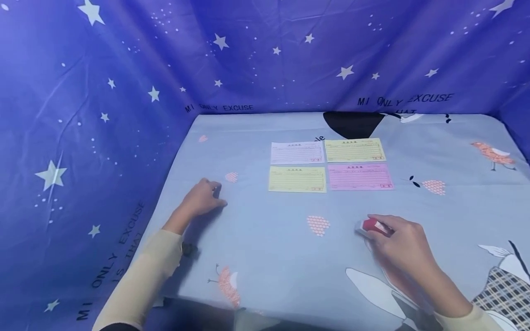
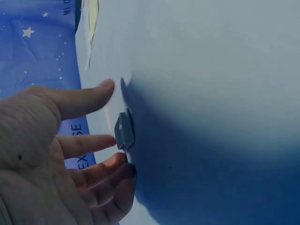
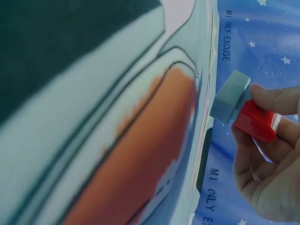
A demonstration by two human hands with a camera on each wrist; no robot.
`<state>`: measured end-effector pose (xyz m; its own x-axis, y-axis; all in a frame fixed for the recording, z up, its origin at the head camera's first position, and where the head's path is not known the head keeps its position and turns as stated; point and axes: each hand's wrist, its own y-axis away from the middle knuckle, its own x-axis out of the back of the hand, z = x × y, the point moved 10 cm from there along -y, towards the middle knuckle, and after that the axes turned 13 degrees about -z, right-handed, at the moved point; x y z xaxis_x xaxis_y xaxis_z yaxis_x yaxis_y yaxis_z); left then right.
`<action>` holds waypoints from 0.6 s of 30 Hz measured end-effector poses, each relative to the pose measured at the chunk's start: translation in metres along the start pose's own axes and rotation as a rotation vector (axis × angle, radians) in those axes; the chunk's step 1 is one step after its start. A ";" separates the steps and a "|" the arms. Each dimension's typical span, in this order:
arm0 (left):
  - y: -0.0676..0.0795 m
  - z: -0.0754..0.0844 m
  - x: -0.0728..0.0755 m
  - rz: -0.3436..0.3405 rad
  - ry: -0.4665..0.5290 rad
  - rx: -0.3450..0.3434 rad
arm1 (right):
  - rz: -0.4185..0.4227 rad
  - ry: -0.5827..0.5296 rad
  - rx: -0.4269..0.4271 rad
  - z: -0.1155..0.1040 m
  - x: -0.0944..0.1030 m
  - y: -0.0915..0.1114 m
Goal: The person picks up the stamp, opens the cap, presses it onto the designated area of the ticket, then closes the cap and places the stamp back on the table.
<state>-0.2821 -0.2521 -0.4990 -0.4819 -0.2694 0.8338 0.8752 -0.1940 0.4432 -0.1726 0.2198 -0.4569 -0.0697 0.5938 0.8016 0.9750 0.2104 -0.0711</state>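
My right hand point(image 1: 407, 241) pinches a small stamp with a red body point(image 3: 255, 123) and a grey block end point(image 3: 230, 97) between thumb and fingers, over the right front of the table. In the right wrist view the grey end points away from the palm. At the table's left side my left hand point(image 1: 198, 198) is lowered, thumb spread from the loosely bent fingers. A small grey cap-like piece point(image 2: 124, 131) lies on the cloth right at its index fingertip. Four-cornered printed slips lie ahead: lilac point(image 1: 296, 154), pink point(image 1: 361, 178), and two yellow, back point(image 1: 354, 151) and front point(image 1: 297, 180).
The slips lie in two rows, close side by side. A pale blue patterned cloth point(image 1: 256, 230) covers the table. Purple star-printed curtains point(image 1: 265, 73) hang behind it and along the left side. A darker small thing point(image 1: 189, 249) shows by the left sleeve.
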 end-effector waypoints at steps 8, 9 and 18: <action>0.014 -0.004 -0.009 0.058 -0.035 0.011 | 0.003 -0.012 0.007 -0.006 0.000 -0.004; 0.016 -0.004 -0.009 0.079 -0.039 0.010 | 0.004 -0.017 0.006 -0.008 0.000 -0.004; 0.039 0.063 -0.024 0.219 -0.004 -0.125 | -0.072 -0.067 -0.020 -0.027 -0.018 -0.015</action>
<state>-0.2340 -0.1933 -0.4813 -0.2814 -0.3139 0.9068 0.9464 -0.2467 0.2083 -0.1801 0.1849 -0.4539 -0.1535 0.6286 0.7624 0.9708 0.2398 -0.0022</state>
